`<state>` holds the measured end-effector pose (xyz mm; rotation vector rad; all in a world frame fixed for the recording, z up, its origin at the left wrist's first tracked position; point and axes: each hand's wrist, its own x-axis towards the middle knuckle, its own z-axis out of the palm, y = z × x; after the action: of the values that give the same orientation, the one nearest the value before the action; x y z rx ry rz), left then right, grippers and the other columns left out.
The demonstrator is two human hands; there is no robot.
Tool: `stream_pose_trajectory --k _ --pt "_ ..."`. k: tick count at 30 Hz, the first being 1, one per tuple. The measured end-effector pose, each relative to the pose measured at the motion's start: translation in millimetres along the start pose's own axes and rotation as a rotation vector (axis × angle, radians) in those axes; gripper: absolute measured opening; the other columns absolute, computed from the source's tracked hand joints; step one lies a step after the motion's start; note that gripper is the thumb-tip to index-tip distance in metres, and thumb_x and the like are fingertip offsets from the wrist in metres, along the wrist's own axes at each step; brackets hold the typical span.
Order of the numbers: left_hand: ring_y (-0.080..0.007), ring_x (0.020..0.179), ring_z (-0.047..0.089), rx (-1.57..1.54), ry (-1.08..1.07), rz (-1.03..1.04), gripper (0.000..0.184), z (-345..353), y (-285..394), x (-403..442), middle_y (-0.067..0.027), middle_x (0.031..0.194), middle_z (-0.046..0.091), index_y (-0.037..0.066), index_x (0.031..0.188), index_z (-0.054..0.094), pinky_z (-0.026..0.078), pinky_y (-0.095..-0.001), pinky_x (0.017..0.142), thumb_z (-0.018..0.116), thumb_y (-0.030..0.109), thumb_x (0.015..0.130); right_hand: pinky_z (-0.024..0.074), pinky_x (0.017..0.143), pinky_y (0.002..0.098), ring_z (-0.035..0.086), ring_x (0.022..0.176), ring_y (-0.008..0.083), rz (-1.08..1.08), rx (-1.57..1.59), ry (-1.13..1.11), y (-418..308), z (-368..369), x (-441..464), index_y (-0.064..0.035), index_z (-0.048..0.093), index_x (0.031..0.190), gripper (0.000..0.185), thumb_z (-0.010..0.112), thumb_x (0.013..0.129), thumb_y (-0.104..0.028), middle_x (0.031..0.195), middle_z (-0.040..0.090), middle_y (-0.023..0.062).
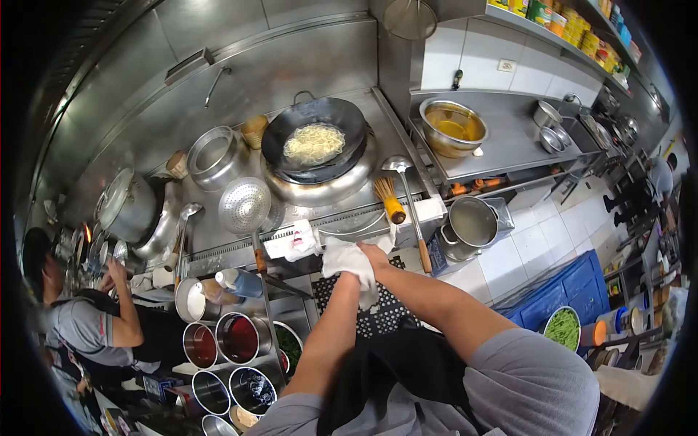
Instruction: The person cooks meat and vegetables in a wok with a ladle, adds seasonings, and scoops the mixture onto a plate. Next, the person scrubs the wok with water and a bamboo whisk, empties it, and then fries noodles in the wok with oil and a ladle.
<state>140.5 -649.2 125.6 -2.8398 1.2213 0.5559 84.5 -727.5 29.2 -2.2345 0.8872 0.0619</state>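
A white cloth (347,260) is bunched between my hands at the front edge of the stove. My right hand (374,256) grips its right side, fingers closed. The cloth covers most of my left hand (350,277), which is also in it; its fingers are hidden. Beyond my hands, a black wok (273,138) with pale noodles (314,144) in it sits on the burner ring. Close by on the stove edge are a white bottle (302,238) lying on its side, a bamboo brush (391,203) and a long-handled ladle (408,196).
A perforated skimmer (245,206) lies left of the wok. Pots of red sauce (238,338) stand at lower left, near a co-worker (94,327). On the right are a bowl of yellow liquid (454,129), a stock pot (472,221) and a blue chest (563,291).
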Motion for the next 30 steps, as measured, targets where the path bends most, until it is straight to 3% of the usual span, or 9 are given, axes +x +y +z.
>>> stream_pose_trajectory --k 4,7,9,12,21,23,25,27,30 --pt "-0.027 0.092 0.067 -0.001 0.079 0.173 0.034 39.5 -29.0 15.8 -0.0101 0.1 0.071 0.01 0.103 0.069 0.054 -0.0388 0.083 0.051 0.037 0.096 0.0497 0.096 0.0535 0.051 0.128 0.0377 -0.231 -0.348 -0.177 -8.2 -0.3 -27.2 -0.0087 0.046 0.139 0.056 0.06 0.086 -0.02 0.134 0.056 0.0203" --pt "-0.031 0.086 0.064 -0.815 0.198 0.411 0.044 62.3 -51.2 8.4 -0.0123 0.093 0.07 0.008 0.093 0.069 0.053 -0.0404 0.085 0.037 0.038 0.102 0.039 0.107 0.0575 0.04 0.139 0.0376 -0.285 -0.353 -0.109 -28.1 -26.1 -61.9 -0.0106 0.037 0.15 0.069 0.06 0.085 -0.021 0.152 0.041 0.018" --pt "-0.0316 0.09 0.065 -0.86 0.069 -0.006 0.038 53.2 -32.9 14.7 -0.0143 0.098 0.071 0.009 0.092 0.07 0.052 -0.0405 0.086 0.043 0.035 0.098 0.0363 0.11 0.0536 0.034 0.143 0.0375 -0.165 -0.478 -0.152 -36.9 -37.2 -70.1 -0.0129 0.037 0.151 0.074 0.062 0.082 -0.02 0.153 0.042 0.0174" --pt "-0.0308 0.094 0.066 -0.05 0.33 0.511 0.023 61.3 -23.9 11.4 -0.0178 0.099 0.07 0.012 0.09 0.072 0.053 -0.0373 0.082 0.058 0.03 0.086 0.0352 0.109 0.0485 0.025 0.147 0.0337 -0.163 -0.853 -0.325 -28.3 -21.8 -47.4 -0.0131 0.051 0.143 0.074 0.071 0.072 -0.02 0.146 0.049 0.0179" --pt "-0.0249 0.101 0.064 -0.675 0.057 0.358 0.025 89.4 -25.1 18.3 -0.0108 0.108 0.068 0.016 0.105 0.067 0.051 -0.0355 0.087 0.052 0.033 0.094 0.0466 0.09 0.0536 0.058 0.114 0.0306 -0.55 -0.652 -0.219 -2.9 -40.5 -58.1 -0.006 0.074 0.098 0.026 0.061 0.08 -0.019 0.115 0.064 0.015" --pt "-0.0236 0.102 0.063 -0.865 0.012 0.388 0.026 92.7 -25.6 25.6 -0.0092 0.11 0.067 0.016 0.109 0.066 0.051 -0.0351 0.089 0.051 0.033 0.096 0.0476 0.093 0.0492 0.059 0.117 0.0311 -0.664 -0.171 0.049 18.3 -47.8 -29.1 -0.0114 0.073 0.105 0.026 0.057 0.089 -0.025 0.122 0.065 0.013" --pt "-0.0223 0.104 0.062 -0.992 -0.022 0.356 0.027 105.3 -11.4 37.3 -0.0077 0.112 0.067 0.017 0.112 0.065 0.051 -0.0348 0.09 0.05 0.034 0.098 0.0483 0.098 0.0487 0.064 0.111 0.0301 -0.243 1.077 0.037 -2.7 -59.1 -16.5 -0.0084 0.061 0.129 0.039 0.049 0.101 -0.034 0.127 0.065 0.0133" --pt "-0.0221 0.108 0.06 -2.517 -0.123 0.204 0.033 148.9 14.3 68.1 -0.0044 0.11 0.065 0.016 0.117 0.061 0.05 -0.0354 0.092 0.043 0.04 0.103 0.0486 0.097 0.0475 0.064 0.11 0.0265 -0.015 1.652 0.048 -5.3 -36.2 0.3 -0.005 0.058 0.131 0.04 0.05 0.102 -0.031 0.125 0.065 0.0154" --pt "-0.0216 0.112 0.058 -2.278 -0.182 0.046 0.036 168.6 12.1 92.1 -0.005 0.115 0.062 0.016 0.123 0.057 0.048 -0.0347 0.095 0.039 0.041 0.104 0.0484 0.095 0.0383 0.064 0.105 0.0217 0.077 1.838 0.048 39.4 24.2 51.8 0.0004 0.058 0.13 0.036 0.051 0.1 -0.018 0.121 0.065 0.0194"
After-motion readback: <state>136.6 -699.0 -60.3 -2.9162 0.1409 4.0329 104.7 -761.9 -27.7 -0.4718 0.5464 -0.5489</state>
